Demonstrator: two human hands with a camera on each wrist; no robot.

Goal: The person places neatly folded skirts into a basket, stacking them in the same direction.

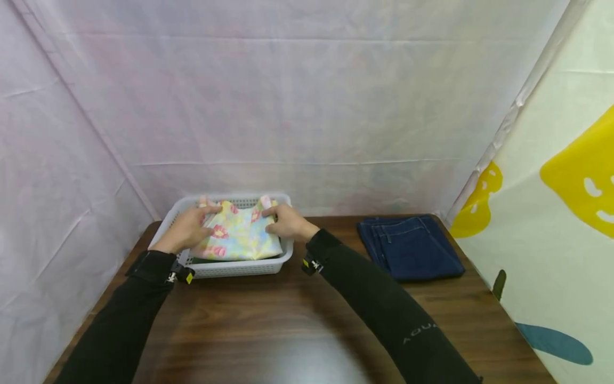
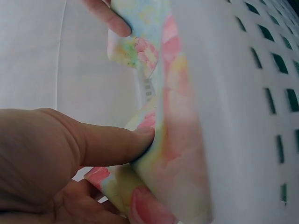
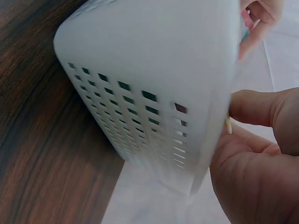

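A folded flower-print garment [image 1: 244,234] in pale yellow, blue and pink lies over a white plastic basket [image 1: 235,270] at the back left of the table. At its left side my left hand [image 1: 188,229] grips the cloth, thumb on top and fingers beneath, as the garment [image 2: 180,140] shows in the left wrist view. Opposite, my right hand [image 1: 289,221] pinches the upper right edge; in the right wrist view most of the garment is hidden behind the basket wall [image 3: 154,42]. Dark green shows through the basket's holes.
Folded dark blue jeans [image 1: 412,248] lie at the right of the brown wooden table [image 1: 268,320]. White cloth walls [image 1: 307,106] rise behind and to the left. On the right hangs a sheet [image 1: 542,224] with yellow shapes.
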